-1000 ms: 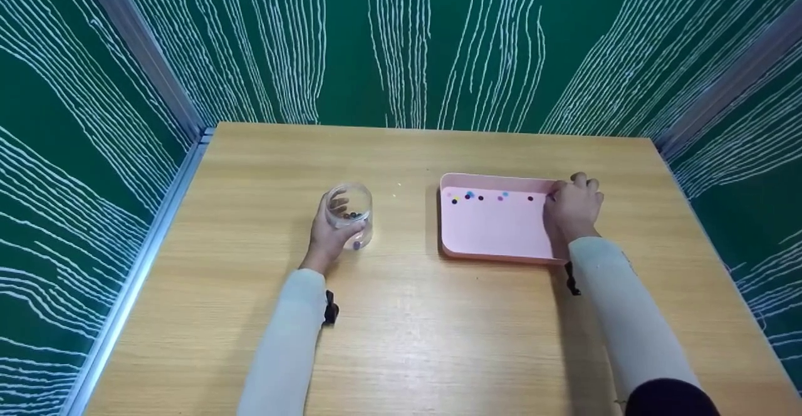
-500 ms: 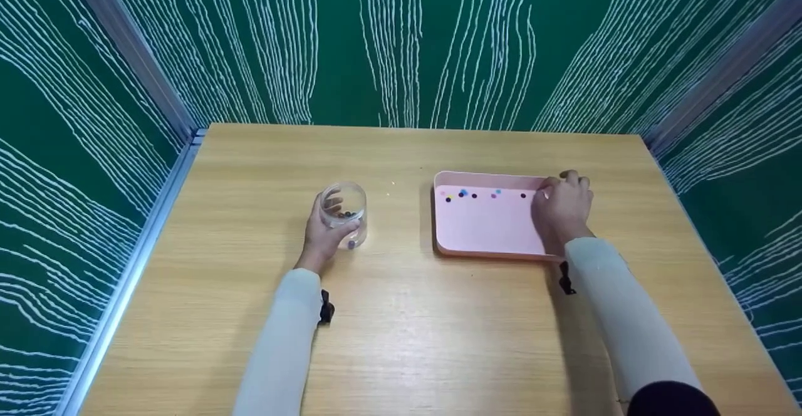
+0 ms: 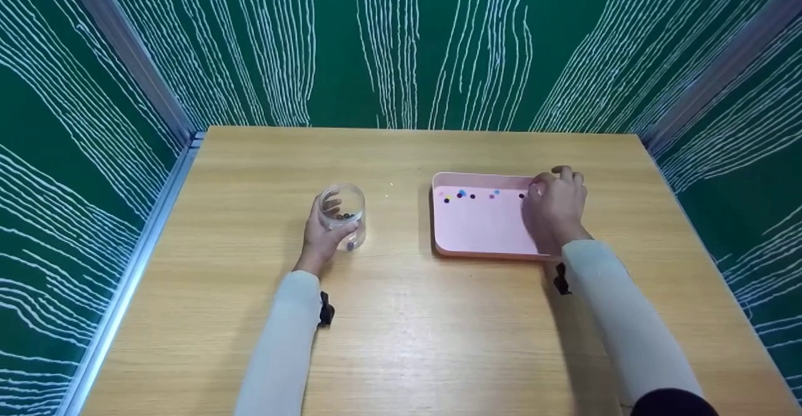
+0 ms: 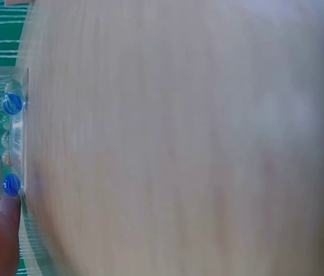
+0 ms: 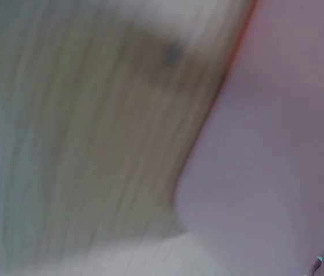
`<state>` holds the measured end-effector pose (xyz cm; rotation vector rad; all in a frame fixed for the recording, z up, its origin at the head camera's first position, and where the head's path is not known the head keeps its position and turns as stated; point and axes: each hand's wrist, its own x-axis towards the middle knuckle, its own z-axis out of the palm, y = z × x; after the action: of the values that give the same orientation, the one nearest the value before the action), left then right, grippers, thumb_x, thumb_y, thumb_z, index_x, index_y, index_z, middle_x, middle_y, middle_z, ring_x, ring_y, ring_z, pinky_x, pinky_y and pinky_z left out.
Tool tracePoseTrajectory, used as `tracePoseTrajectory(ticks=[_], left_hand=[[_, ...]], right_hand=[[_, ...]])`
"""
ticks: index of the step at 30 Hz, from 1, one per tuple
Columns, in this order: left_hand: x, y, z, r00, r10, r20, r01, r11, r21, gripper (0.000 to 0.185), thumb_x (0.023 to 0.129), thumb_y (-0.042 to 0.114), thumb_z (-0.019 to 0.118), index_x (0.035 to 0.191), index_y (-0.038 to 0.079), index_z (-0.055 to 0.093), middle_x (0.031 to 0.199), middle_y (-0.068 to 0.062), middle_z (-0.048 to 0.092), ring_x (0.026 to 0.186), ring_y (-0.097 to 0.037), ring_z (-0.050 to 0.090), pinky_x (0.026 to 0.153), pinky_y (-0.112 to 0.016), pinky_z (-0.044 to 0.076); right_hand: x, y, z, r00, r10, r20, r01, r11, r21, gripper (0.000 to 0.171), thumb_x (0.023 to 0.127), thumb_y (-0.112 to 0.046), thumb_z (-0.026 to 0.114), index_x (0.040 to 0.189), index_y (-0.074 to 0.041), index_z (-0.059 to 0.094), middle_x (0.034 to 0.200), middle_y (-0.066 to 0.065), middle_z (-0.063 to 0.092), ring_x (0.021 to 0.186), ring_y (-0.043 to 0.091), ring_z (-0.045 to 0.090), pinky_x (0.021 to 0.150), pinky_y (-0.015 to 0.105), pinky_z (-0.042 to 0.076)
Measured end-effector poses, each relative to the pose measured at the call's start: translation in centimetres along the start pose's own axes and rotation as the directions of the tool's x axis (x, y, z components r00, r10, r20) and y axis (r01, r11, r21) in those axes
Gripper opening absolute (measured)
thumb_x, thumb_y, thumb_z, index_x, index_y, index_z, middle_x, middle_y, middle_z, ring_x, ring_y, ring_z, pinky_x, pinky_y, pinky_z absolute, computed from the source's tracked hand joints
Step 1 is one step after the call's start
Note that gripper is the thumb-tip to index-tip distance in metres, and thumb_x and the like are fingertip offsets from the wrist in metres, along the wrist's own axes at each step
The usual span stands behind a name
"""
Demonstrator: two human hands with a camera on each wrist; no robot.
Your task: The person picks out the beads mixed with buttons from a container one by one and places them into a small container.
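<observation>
Green-walled booth, wooden worktop [image 3: 401, 341]: left hand [image 3: 321, 237] wrapped round glass jar [image 3: 342, 212] to steady it, right hand [image 3: 554, 212] curled over pink tray [image 3: 476, 231] by beads [image 3: 467, 195], grip unclear.

1. Your right hand [image 3: 554, 212] is covering the near right corner of the pink tray [image 3: 482, 231], and its fingertips are staying out of sight.
2. The beads [image 3: 471, 195] are showing too small to identify.
3. Both wrist views are blurring.
4. The jar [image 4: 16, 144] is being cropped at the frame's left edge.
</observation>
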<state>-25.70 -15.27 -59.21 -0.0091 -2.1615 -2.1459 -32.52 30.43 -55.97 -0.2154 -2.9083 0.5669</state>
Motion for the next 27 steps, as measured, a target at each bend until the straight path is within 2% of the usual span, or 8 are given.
tracePoseTrajectory(ticks=[1,5,11,23,27], left_hand=[[0.2,-0.5,0.0,1.000,0.001,-0.008,-0.001,1.000,0.003,0.078,0.072,0.004,0.079,0.139,0.020,0.042,0.134,-0.015,0.050,0.126,-0.032,0.048,0.110,-0.041,0.042],[0.2,-0.5,0.1,1.000,0.001,-0.006,-0.001,1.000,-0.012,0.077,0.071,0.003,0.079,0.138,0.017,0.042,0.135,-0.018,0.049,0.127,-0.034,0.047,0.111,-0.042,0.041],[0.3,-0.5,0.0,1.000,-0.027,0.009,0.028,0.999,-0.024,0.076,0.072,0.000,0.077,0.138,0.016,0.040,0.136,-0.016,0.046,0.127,-0.032,0.044,0.111,-0.042,0.040],[0.3,-0.3,0.0,1.000,-0.010,0.016,0.011,1.000,-0.014,0.076,0.072,-0.001,0.078,0.137,0.012,0.041,0.135,-0.019,0.047,0.128,-0.035,0.044,0.112,-0.042,0.038],[0.3,-0.1,-0.1,1.000,-0.002,0.024,0.003,1.000,-0.011,0.076,0.071,-0.001,0.079,0.136,0.010,0.041,0.135,-0.021,0.047,0.128,-0.036,0.043,0.113,-0.044,0.036]], right_hand=[[-0.2,-0.2,-0.1,1.000,-0.011,-0.017,0.011,1.000,0.011,0.028,0.092,-0.023,0.053,0.106,-0.007,0.070,0.138,0.022,0.045,0.130,0.045,0.033,0.107,0.060,0.028],[-0.6,-0.7,-0.4,0.996,-0.044,-0.081,0.047,0.998,0.041,0.025,0.091,-0.023,0.057,0.104,-0.007,0.071,0.135,0.021,0.048,0.127,0.043,0.036,0.105,0.058,0.030],[-0.9,-1.0,-0.6,0.991,-0.065,-0.117,0.072,0.996,0.055,0.022,0.088,-0.022,0.061,0.102,-0.008,0.072,0.134,0.021,0.050,0.126,0.042,0.038,0.105,0.057,0.032],[-1.6,-2.4,-0.4,0.978,-0.117,-0.173,0.136,0.986,0.099,0.020,0.085,-0.021,0.065,0.098,-0.007,0.073,0.131,0.020,0.053,0.121,0.040,0.043,0.101,0.055,0.035],[-1.8,-3.1,-0.4,0.979,-0.120,-0.166,0.139,0.984,0.113,0.020,0.086,-0.022,0.065,0.099,-0.008,0.072,0.132,0.019,0.052,0.123,0.040,0.042,0.102,0.055,0.035]])
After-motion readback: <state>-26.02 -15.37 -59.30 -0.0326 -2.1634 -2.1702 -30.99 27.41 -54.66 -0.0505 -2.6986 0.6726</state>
